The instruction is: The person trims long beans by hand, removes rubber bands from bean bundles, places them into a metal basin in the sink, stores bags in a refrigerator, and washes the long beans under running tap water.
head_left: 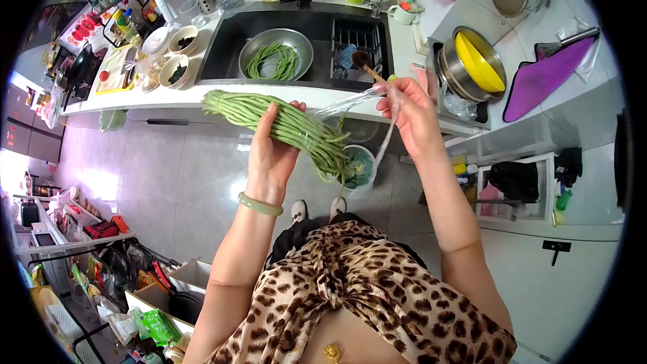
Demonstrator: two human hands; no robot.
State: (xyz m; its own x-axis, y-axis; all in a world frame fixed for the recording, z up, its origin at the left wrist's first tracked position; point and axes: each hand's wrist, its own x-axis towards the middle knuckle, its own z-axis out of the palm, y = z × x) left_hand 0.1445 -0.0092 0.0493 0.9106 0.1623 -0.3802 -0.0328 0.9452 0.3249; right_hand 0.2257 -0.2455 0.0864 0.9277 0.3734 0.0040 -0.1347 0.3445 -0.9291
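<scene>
Long green beans (294,129), 1 bundle, slant from upper left down to lower right in front of the bench (149,99), held in the fingers of the left hand (267,162), the nearer one. The right hand (416,116), apart to the right, pinches clear plastic (352,101) stretched from the bundle.

Bright, fisheye-curved view; black corners, white glare on the floor (151,162).

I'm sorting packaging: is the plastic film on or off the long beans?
Partly off: the plastic film stretches from the long beans to the right hand. Whether any wraps them, I cannot tell.
</scene>
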